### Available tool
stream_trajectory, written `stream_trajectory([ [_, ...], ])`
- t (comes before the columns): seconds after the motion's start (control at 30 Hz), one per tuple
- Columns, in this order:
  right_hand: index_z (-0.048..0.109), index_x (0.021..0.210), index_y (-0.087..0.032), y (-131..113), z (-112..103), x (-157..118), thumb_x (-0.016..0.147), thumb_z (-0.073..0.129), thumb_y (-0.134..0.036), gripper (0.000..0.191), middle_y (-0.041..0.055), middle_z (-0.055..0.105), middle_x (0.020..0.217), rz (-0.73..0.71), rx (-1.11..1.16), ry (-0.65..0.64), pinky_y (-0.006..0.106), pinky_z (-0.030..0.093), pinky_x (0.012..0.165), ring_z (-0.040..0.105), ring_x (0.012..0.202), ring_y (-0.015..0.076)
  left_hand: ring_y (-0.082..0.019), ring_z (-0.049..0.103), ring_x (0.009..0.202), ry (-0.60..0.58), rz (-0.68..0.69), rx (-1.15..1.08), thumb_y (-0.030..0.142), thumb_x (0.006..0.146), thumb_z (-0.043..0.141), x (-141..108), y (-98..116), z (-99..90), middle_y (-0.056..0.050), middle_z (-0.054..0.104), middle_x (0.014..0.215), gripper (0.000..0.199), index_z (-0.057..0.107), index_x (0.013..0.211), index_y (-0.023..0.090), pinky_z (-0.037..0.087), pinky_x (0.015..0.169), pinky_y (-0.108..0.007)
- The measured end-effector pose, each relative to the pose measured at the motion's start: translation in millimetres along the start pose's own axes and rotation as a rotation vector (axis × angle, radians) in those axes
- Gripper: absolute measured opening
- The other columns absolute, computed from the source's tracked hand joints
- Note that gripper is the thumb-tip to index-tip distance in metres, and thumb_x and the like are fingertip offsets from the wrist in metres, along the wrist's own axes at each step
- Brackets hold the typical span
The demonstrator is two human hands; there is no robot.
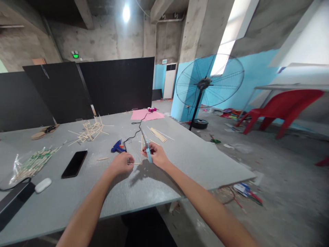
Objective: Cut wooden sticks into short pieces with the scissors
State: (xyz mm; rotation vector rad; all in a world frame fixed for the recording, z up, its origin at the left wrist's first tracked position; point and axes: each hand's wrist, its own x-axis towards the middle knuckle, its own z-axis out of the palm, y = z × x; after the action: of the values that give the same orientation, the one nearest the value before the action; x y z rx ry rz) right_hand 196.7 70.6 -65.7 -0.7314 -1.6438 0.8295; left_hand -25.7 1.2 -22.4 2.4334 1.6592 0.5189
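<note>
My left hand [120,164] is closed with a pinch on one end of a thin wooden stick [137,163] low over the table. That stick meets another upright-looking stick [142,147] at a corner; whether they are joined I cannot tell. In my right hand [157,155] are scissors with light blue handles [148,153], blades pointing away from me. The right fingertips are also close to the second stick. A blue glue gun [118,146] lies just beyond my left hand. Past my right hand rests a bundle of loose sticks [158,134].
On the grey table [164,192] are a stick structure [91,130], a black phone [74,164], a white earbud case [43,185] and bagged sticks [38,163]. Pink paper [144,115] lies at the back. A large fan [204,83] stands beyond the right edge.
</note>
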Motion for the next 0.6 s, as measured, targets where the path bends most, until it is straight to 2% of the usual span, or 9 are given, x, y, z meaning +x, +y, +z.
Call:
stream_trajectory([
  [0.2, 0.070, 0.083, -0.023, -6.9, 0.2, 0.0, 0.075, 0.083, -0.044, 0.026, 0.0008, 0.071, 0.079, 0.017, 0.011, -0.007, 0.030, 0.050, 0.064, 0.062, 0.069, 0.0174, -0.023, 0.068, 0.103, 0.078, -0.005, -0.233, 0.032, 0.090, 0.069, 6.0, 10.8, -5.9, -0.008, 0.076, 0.110, 0.018, 0.076, 0.103, 0.022, 0.051, 0.092, -0.034],
  [0.37, 0.069, 0.082, -0.022, -12.1, 0.3, -0.8, 0.075, 0.083, -0.047, 0.029, 0.0016, 0.072, 0.078, 0.043, 0.033, -0.036, 0.030, 0.049, 0.061, 0.061, 0.066, 0.0170, -0.021, 0.068, 0.100, 0.107, 0.021, -0.396, 0.032, 0.092, 0.073, 8.7, 26.8, -11.2, -0.007, 0.077, 0.111, 0.020, 0.079, 0.108, 0.022, 0.051, 0.086, -0.034],
  [0.47, 0.069, 0.084, -0.022, -11.3, 0.3, -1.9, 0.076, 0.083, -0.047, 0.029, 0.0022, 0.072, 0.079, 0.041, 0.035, -0.041, 0.030, 0.049, 0.061, 0.062, 0.066, 0.0171, -0.021, 0.068, 0.096, 0.065, 0.027, -0.400, 0.030, 0.090, 0.075, 13.1, 30.4, -18.5, -0.007, 0.078, 0.109, 0.018, 0.081, 0.105, 0.022, 0.050, 0.083, -0.033],
  [0.6, 0.069, 0.086, -0.022, -8.9, -0.4, -2.6, 0.077, 0.083, -0.046, 0.029, 0.0030, 0.074, 0.083, 0.038, 0.060, -0.064, 0.031, 0.050, 0.065, 0.064, 0.070, 0.0179, -0.019, 0.067, 0.091, -0.081, 0.100, -0.400, 0.027, 0.083, 0.080, 30.4, 26.4, -32.7, -0.005, 0.078, 0.099, 0.016, 0.084, 0.098, 0.022, 0.049, 0.082, -0.029],
])
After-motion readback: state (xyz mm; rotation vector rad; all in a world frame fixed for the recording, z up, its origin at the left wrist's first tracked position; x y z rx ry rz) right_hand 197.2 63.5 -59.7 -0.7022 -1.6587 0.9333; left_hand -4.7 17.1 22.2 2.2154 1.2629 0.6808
